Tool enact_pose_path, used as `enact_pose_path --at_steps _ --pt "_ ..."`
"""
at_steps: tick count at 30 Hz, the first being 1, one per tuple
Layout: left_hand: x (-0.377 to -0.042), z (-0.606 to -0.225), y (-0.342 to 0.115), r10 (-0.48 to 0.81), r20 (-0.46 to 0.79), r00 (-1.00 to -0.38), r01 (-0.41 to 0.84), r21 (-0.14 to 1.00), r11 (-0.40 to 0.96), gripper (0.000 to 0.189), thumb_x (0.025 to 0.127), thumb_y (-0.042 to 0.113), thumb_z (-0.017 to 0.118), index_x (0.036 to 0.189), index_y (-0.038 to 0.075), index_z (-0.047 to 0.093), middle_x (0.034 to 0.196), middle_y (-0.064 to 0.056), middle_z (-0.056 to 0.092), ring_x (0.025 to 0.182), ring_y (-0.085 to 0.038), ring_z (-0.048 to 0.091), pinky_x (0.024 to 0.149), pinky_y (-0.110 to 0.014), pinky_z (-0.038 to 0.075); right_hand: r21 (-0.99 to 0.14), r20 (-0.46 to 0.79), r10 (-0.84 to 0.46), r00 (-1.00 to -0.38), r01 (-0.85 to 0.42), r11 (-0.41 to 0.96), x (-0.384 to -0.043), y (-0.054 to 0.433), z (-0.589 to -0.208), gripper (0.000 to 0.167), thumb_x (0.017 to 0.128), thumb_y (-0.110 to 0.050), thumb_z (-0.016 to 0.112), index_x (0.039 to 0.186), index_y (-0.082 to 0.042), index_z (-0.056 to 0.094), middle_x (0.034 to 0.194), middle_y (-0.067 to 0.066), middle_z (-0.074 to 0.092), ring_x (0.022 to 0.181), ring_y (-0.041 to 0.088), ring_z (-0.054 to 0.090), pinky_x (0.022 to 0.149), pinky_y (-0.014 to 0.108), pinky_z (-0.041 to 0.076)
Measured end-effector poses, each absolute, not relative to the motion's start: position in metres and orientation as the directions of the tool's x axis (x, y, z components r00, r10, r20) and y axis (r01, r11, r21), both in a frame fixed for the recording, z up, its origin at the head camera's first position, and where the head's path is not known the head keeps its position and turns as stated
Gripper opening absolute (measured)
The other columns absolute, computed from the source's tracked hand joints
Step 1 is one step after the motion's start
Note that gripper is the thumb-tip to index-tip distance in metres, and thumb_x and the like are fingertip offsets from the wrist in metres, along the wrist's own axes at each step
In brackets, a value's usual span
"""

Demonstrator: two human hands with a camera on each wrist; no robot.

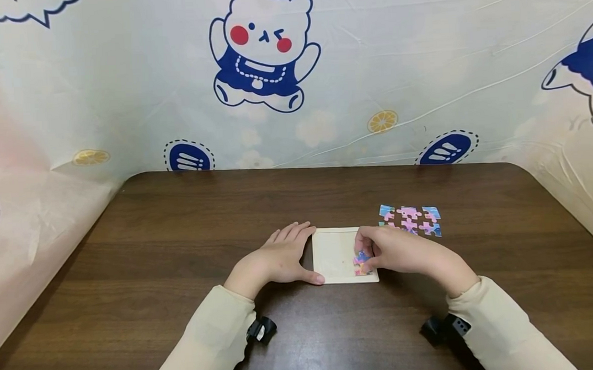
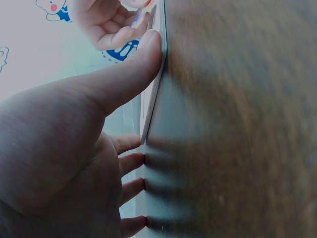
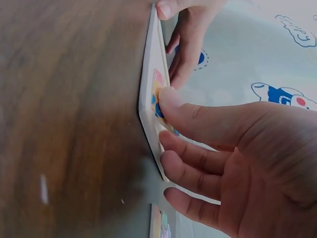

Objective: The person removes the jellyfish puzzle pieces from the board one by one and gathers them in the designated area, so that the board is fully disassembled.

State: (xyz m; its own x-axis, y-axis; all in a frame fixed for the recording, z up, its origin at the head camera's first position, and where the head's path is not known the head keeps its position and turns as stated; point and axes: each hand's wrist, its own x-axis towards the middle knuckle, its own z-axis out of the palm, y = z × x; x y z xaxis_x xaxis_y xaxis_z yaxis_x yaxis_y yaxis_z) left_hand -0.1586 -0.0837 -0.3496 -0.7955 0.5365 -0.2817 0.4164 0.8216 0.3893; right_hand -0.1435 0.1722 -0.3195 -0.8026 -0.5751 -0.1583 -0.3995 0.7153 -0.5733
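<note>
A pale, thin-rimmed puzzle tray lies on the brown table. My left hand steadies its left side, thumb on the near corner and straight fingers spread toward the far corner. Over the tray's right part, my right hand pinches a small colourful jigsaw piece near the lower right corner. The right wrist view shows the thumb pressed against blue and orange printed cardboard, with the other fingers loosely bent. The index fingertip is hidden there.
Several loose jigsaw pieces, pink, purple and blue, lie in rows behind the right hand, partly covered by it. The wooden table ends at a printed cloth backdrop. Black wrist cameras sit under both sleeves.
</note>
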Motion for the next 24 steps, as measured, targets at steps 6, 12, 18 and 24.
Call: enact_pose_path --at_steps 6,12,18,24 --pt "-0.154 -0.341 -0.083 0.547 -0.272 -0.792 0.424 0.4 0.813 0.105 0.08 0.057 0.076 0.157 0.009 0.023 0.163 -0.007 0.017 0.15 -0.029 0.01 0.12 -0.05 0.01 -0.601 -0.125 -0.587 -0.8 -0.41 0.687 -0.146 0.181 -0.315 0.02 0.085 -0.008 0.078 0.093 -0.011 0.061 0.074 -0.005 0.056 0.069 0.011 0.051 0.062 0.025 0.045" --pt "-0.156 -0.343 -0.084 0.539 -0.296 -0.789 0.416 0.388 0.822 0.107 0.08 0.061 0.074 0.159 0.013 0.019 0.165 -0.004 0.013 0.151 -0.027 0.007 0.12 -0.048 0.009 -0.601 -0.117 -0.584 -0.804 -0.411 0.686 -0.149 0.192 -0.31 0.016 0.085 -0.009 0.078 0.089 -0.012 0.063 0.074 -0.006 0.057 0.07 0.011 0.052 0.063 0.025 0.046" --pt "-0.158 -0.348 -0.084 0.535 -0.296 -0.791 0.41 0.393 0.823 0.11 0.078 0.064 0.074 0.159 0.015 0.017 0.165 -0.002 0.011 0.151 -0.024 0.005 0.12 -0.049 0.008 -0.584 -0.132 -0.579 -0.805 -0.409 0.701 -0.151 0.207 -0.304 0.014 0.087 -0.008 0.076 0.087 -0.012 0.063 0.072 -0.006 0.054 0.063 0.01 0.05 0.056 0.024 0.044" --pt "-0.159 -0.348 -0.084 0.534 -0.296 -0.792 0.41 0.39 0.824 0.11 0.078 0.063 0.074 0.159 0.015 0.016 0.165 -0.002 0.011 0.151 -0.024 0.005 0.12 -0.048 0.009 -0.624 -0.167 -0.562 -0.81 -0.354 0.696 -0.154 0.221 -0.3 0.011 0.088 -0.006 0.074 0.088 -0.01 0.064 0.073 -0.002 0.056 0.058 0.012 0.051 0.05 0.025 0.045"
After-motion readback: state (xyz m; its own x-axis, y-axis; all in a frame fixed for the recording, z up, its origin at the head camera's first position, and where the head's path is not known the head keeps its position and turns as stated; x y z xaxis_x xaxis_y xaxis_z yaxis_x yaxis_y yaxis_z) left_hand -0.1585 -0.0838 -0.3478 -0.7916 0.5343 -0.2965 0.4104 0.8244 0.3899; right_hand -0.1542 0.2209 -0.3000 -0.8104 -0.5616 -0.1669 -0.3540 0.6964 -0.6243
